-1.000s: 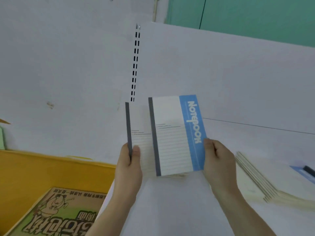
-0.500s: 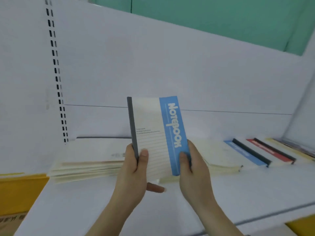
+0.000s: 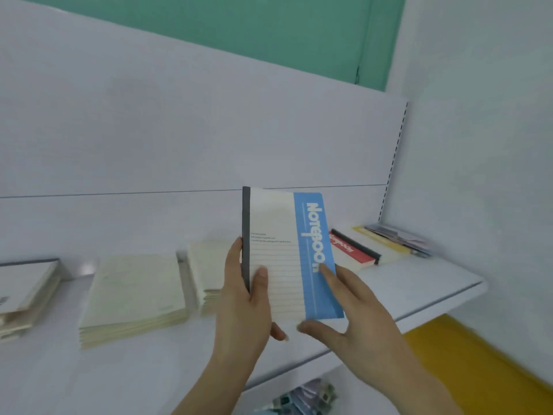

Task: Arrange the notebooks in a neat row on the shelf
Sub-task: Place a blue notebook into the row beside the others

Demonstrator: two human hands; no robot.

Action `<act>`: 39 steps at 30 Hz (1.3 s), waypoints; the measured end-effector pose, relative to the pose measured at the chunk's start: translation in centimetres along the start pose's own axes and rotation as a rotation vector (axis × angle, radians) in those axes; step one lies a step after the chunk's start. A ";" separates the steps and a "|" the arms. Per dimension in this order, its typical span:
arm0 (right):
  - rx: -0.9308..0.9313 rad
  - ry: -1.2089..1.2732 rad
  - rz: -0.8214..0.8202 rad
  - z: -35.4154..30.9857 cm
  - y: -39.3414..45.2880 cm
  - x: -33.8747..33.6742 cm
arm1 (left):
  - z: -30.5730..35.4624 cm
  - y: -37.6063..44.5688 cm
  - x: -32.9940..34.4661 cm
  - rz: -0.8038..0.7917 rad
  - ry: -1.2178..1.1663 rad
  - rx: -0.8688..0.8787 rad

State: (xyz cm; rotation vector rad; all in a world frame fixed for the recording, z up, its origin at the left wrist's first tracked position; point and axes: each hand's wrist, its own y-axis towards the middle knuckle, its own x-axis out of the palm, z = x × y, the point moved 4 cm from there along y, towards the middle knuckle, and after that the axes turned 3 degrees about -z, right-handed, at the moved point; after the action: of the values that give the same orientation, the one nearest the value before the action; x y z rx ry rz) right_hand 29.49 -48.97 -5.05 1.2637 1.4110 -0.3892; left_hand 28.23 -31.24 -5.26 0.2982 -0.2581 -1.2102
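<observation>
I hold a cream and blue notebook [image 3: 287,253] with a dark spine upright above the white shelf [image 3: 419,283]. My left hand [image 3: 244,298] grips its spine edge, thumb on the cover. My right hand [image 3: 353,313] touches the lower right corner of the blue band, fingers spread. Cream notebook stacks lie flat on the shelf: one [image 3: 134,295] left of my hands, one [image 3: 206,265] partly hidden behind my left hand, one [image 3: 24,292] at the far left edge. A red notebook [image 3: 350,253], a yellow one [image 3: 386,244] and a greyish one [image 3: 401,238] lie at the right end.
The shelf's white back panel [image 3: 209,130] rises behind the stacks, with a slotted upright [image 3: 395,157] at the right corner. A white side wall [image 3: 484,145] closes the right end. Below the shelf are a yellow surface [image 3: 478,360] and some packaged items [image 3: 302,399].
The view has swung right along the shelf. The two notebooks held apart have come together in my hands. My right hand has loosened from gripping the edge to touching the blue band with spread fingers.
</observation>
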 end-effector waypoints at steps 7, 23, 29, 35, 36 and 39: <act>-0.001 -0.168 -0.008 10.8 1.8 -2.8 | -2.0 2.3 9.7 -0.001 0.382 0.046; -0.205 -0.044 -0.261 16.9 14.7 5.2 | -9.2 12.1 9.7 -0.403 1.608 -0.009; -0.355 -0.200 -0.355 18.1 16.9 7.5 | -10.6 13.4 9.3 -0.377 1.732 -0.006; -0.511 -0.262 -0.364 18.8 17.9 8.3 | -10.7 13.6 9.8 -0.487 1.799 -0.173; -0.528 -0.262 -0.364 18.7 17.9 8.2 | -10.6 13.8 9.7 -0.501 1.797 -0.179; -0.546 -0.286 -0.401 18.8 18.0 8.1 | -10.7 14.1 9.6 -0.512 1.771 -0.227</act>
State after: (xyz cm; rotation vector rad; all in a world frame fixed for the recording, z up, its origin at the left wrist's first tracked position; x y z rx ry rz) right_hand 55.79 -53.89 -10.21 0.4624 1.3914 -0.3984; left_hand 47.49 -34.80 -9.77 1.1380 1.5434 -1.0358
